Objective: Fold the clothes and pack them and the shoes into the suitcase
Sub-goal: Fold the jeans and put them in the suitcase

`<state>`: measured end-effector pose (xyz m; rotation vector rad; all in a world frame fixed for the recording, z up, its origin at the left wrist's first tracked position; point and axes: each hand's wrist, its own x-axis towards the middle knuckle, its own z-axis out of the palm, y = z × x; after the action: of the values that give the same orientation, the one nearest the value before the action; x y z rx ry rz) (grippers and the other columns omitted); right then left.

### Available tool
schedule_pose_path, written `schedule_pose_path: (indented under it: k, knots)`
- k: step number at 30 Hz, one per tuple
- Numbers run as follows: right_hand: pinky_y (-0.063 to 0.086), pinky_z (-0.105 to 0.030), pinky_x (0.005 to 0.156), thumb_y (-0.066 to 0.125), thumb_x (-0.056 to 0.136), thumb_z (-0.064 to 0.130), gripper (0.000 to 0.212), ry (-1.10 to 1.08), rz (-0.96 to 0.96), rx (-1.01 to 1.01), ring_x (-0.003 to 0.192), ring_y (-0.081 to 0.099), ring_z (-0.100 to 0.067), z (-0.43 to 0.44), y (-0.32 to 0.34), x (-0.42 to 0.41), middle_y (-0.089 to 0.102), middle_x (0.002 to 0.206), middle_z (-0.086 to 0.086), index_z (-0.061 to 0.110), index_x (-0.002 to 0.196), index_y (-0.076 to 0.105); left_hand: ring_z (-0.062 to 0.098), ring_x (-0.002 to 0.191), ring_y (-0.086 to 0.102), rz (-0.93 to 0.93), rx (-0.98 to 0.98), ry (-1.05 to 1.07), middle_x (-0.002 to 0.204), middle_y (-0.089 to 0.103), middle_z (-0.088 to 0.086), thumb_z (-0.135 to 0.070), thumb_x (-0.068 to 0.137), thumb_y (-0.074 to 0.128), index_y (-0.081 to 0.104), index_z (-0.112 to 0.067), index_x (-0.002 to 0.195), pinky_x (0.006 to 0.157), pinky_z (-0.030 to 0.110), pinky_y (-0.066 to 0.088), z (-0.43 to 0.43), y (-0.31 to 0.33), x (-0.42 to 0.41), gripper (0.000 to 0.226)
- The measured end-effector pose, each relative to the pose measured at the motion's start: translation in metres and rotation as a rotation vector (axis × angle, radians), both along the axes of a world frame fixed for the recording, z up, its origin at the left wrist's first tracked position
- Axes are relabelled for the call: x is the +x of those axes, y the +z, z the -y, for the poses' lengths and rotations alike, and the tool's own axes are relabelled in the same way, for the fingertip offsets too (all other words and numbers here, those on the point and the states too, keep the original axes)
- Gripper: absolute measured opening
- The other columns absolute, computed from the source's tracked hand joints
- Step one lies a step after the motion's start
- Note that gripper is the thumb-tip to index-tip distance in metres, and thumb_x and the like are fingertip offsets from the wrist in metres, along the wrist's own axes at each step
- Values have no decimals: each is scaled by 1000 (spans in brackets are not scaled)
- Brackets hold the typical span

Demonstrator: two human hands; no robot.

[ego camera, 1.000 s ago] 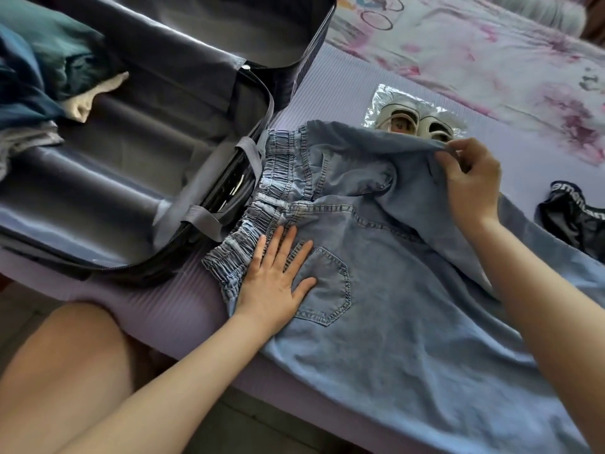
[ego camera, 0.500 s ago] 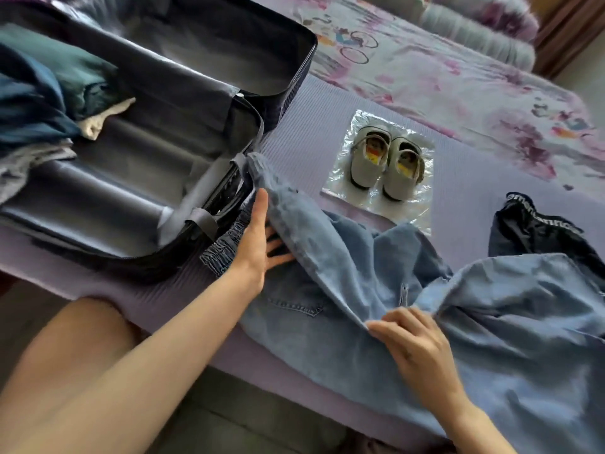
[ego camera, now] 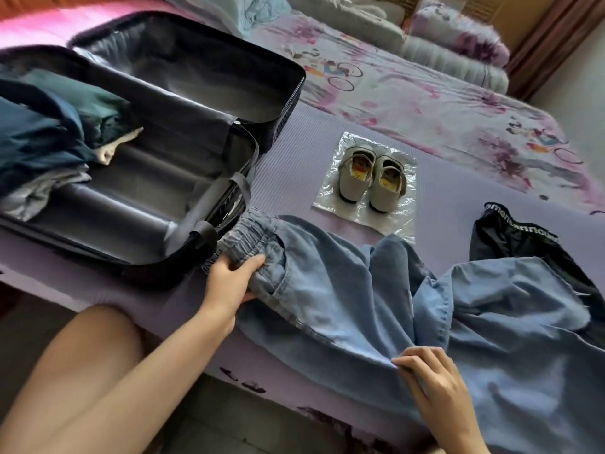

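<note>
A ribbed purple mat (ego camera: 458, 198) is laid on a floral bedsheet (ego camera: 425, 103), a clear plastic sheet (ego camera: 394, 222) is spread on the mat, and pillows (ego camera: 458, 40) are piled at the far end.

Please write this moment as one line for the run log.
step: folding jeans | left grip: holds jeans waistband | right grip: pinches folded edge | shoes: on plastic sheet, unpacked | suitcase: open

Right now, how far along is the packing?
Done: a stack of clothes sits in the suitcase. In hand: the jeans, mid-fold; the left hand grips their waistband and the right hand pinches a fold edge. Left: finish the jeans, fold the black garment, and pack both with the shoes, all lying on the bed outside the suitcase.
</note>
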<state>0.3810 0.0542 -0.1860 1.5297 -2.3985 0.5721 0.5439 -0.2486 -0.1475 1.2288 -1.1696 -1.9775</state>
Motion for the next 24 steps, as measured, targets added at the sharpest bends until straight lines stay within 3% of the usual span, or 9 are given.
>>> schedule_pose_path:
  k: [3,7,12,15,19,22,24]
  knots:
    - [41,-20,76,44,96,37,35,77,23,38,81,53,-10,-5,-13,14,61,87,10,19,81,70,21,86,67,132,-16,-12,99,70,10,-15,84,68,64,-13,94,68,37,58,4,-27,24,11]
    - [43,-22,72,51,92,31,26,60,12,44,77,53,-12,3,-14,24,61,83,8,18,82,71,28,94,66,326,-265,-62,102,69,9,-47,69,75,63,-10,102,79,50,55,18,-44,32,51]
    - [44,-22,70,51,92,29,27,75,-17,-6,74,52,-12,0,-8,33,61,80,6,17,81,72,35,112,55,500,-383,-17,119,60,21,-31,81,72,54,3,114,91,37,42,15,-32,30,51]
    - [43,-20,70,52,93,27,27,92,-21,-31,73,51,-11,-6,-13,41,61,79,5,17,80,73,33,112,56,469,-336,21,119,61,19,-32,78,74,54,1,114,90,36,42,11,-34,34,53]
    - [43,-22,68,47,96,31,32,54,10,-7,73,52,-10,-9,-25,44,58,82,8,18,82,72,23,102,63,356,-219,4,112,66,4,-70,54,74,59,-15,112,88,45,53,20,-56,40,81]
    - [43,-23,69,46,96,30,33,35,3,-25,74,52,-10,-8,-24,44,60,82,7,17,81,71,26,103,62,331,-229,-23,115,64,8,-47,85,62,58,-12,115,82,48,55,24,-53,41,46]
    - [43,-22,71,45,96,30,33,20,-10,-48,75,51,-10,-10,-20,44,61,81,6,16,81,72,27,96,63,337,-303,-32,110,64,10,-34,91,58,61,-8,108,76,44,58,25,-48,40,31]
